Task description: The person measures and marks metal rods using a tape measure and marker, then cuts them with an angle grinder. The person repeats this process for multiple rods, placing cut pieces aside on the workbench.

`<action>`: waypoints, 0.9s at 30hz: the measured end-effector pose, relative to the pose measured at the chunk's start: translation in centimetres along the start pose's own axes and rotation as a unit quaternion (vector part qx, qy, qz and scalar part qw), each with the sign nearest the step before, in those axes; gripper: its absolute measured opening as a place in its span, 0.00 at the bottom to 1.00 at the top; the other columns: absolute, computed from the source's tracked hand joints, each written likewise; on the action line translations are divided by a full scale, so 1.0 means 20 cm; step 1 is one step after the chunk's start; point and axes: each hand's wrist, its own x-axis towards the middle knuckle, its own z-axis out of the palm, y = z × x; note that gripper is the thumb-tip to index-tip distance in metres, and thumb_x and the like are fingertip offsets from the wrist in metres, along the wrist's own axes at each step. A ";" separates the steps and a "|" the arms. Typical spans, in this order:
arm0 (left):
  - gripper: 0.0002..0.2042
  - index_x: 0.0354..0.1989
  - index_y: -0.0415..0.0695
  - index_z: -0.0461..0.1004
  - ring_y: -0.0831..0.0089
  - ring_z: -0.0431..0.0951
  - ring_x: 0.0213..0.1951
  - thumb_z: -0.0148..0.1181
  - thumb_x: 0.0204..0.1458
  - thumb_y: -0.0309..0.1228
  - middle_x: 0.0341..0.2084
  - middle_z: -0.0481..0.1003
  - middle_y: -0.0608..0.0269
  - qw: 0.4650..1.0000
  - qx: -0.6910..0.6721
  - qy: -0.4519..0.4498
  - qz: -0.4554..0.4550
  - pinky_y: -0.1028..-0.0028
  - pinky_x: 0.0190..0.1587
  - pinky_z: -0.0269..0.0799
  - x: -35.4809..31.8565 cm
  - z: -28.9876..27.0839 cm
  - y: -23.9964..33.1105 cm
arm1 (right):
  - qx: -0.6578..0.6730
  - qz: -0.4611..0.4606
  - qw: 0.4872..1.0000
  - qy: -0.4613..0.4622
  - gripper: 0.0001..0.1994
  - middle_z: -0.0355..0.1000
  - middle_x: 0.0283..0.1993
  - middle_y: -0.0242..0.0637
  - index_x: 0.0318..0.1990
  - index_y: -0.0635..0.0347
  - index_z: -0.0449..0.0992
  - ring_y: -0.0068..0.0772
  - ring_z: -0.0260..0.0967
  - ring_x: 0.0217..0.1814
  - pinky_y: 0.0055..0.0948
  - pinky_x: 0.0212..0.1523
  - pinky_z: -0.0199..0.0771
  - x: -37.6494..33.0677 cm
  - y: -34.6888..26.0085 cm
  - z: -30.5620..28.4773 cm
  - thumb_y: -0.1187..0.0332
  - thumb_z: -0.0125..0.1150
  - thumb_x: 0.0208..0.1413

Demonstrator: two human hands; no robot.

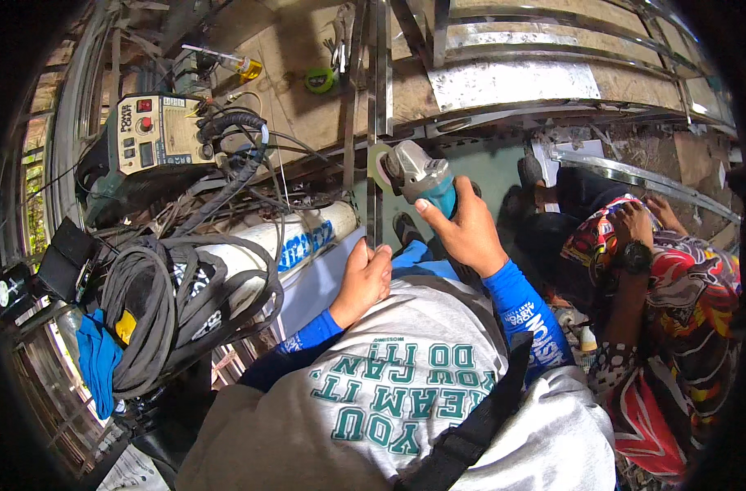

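Grey shirt (406, 372), nearest. Right hand (470, 231): forearm extended from near right, wrist angled left, fingers wrapped around a grinder. Angle grinder (429, 182): projecting beyond the right hand, long axis slanting near-right to far-left, disc end far-left, at the bar. Left hand (363, 280): forearm from near left, fingers curled around the bar's near end. Metal bar (374, 209): long axis near to far, extending beyond the left hand. Far left: welding machine (167, 135).

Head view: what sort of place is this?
Likely a metalworking or welding workspace: an angle grinder in the right hand, what looks like a welding machine with thick cables, and a metal-tube frame at the top.
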 end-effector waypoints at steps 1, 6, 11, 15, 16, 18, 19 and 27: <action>0.06 0.46 0.49 0.61 0.82 0.59 0.14 0.52 0.73 0.32 0.21 0.62 0.71 1.000 -0.004 -0.001 -0.003 0.76 0.15 0.59 0.00 0.00 0.01 | -0.003 -0.006 1.000 0.006 0.31 0.78 0.30 0.58 0.45 0.68 0.68 0.61 0.80 0.32 0.51 0.34 0.77 0.00 0.01 0.01 0.44 0.72 0.60; 0.04 0.48 0.49 0.61 0.81 0.60 0.14 0.51 0.73 0.30 0.21 0.62 0.70 1.000 -0.007 -0.003 0.012 0.75 0.14 0.60 0.01 -0.01 -0.02 | 0.003 -0.011 1.000 0.008 0.31 0.77 0.29 0.57 0.44 0.67 0.68 0.59 0.78 0.29 0.51 0.33 0.77 0.03 -0.01 0.02 0.44 0.72 0.61; 0.07 0.44 0.48 0.60 0.81 0.61 0.14 0.53 0.73 0.31 0.22 0.64 0.68 1.000 -0.011 -0.004 0.009 0.75 0.14 0.60 0.01 -0.01 -0.01 | -0.005 0.001 1.000 -0.001 0.31 0.76 0.27 0.56 0.42 0.67 0.68 0.56 0.77 0.27 0.50 0.31 0.76 0.04 -0.03 0.01 0.44 0.72 0.61; 0.09 0.42 0.48 0.59 0.82 0.61 0.15 0.54 0.72 0.31 0.22 0.65 0.68 1.000 -0.014 -0.009 0.015 0.74 0.14 0.59 0.01 -0.01 -0.02 | 0.002 -0.012 1.000 0.011 0.31 0.75 0.27 0.56 0.42 0.67 0.68 0.58 0.77 0.27 0.51 0.31 0.75 0.05 -0.01 0.03 0.44 0.72 0.60; 0.09 0.43 0.48 0.60 0.82 0.61 0.15 0.54 0.72 0.31 0.22 0.65 0.67 1.000 -0.014 -0.009 0.018 0.75 0.14 0.59 0.01 -0.01 -0.02 | 0.000 -0.011 1.000 0.011 0.31 0.75 0.27 0.57 0.42 0.67 0.67 0.58 0.77 0.28 0.51 0.31 0.75 0.05 0.00 0.03 0.43 0.72 0.60; 0.09 0.43 0.48 0.60 0.82 0.61 0.15 0.54 0.72 0.31 0.22 0.65 0.67 1.000 -0.014 -0.010 0.024 0.75 0.14 0.59 0.01 -0.02 -0.03 | -0.006 -0.012 1.000 0.012 0.31 0.75 0.27 0.57 0.41 0.67 0.67 0.60 0.77 0.28 0.52 0.31 0.75 0.05 0.00 0.04 0.43 0.72 0.60; 0.09 0.43 0.48 0.60 0.82 0.61 0.15 0.54 0.72 0.31 0.22 0.65 0.67 1.000 -0.018 -0.008 0.021 0.75 0.13 0.59 0.01 -0.02 -0.03 | -0.010 -0.012 1.000 0.012 0.32 0.75 0.27 0.57 0.41 0.67 0.67 0.60 0.77 0.28 0.52 0.31 0.75 0.05 0.00 0.04 0.43 0.72 0.60; 0.09 0.43 0.48 0.59 0.82 0.61 0.14 0.54 0.73 0.31 0.21 0.64 0.68 1.000 -0.021 -0.002 0.023 0.74 0.13 0.59 0.03 -0.02 -0.06 | -0.022 -0.004 1.000 0.021 0.32 0.75 0.28 0.58 0.42 0.66 0.67 0.62 0.78 0.29 0.53 0.32 0.75 0.04 0.00 0.05 0.43 0.73 0.60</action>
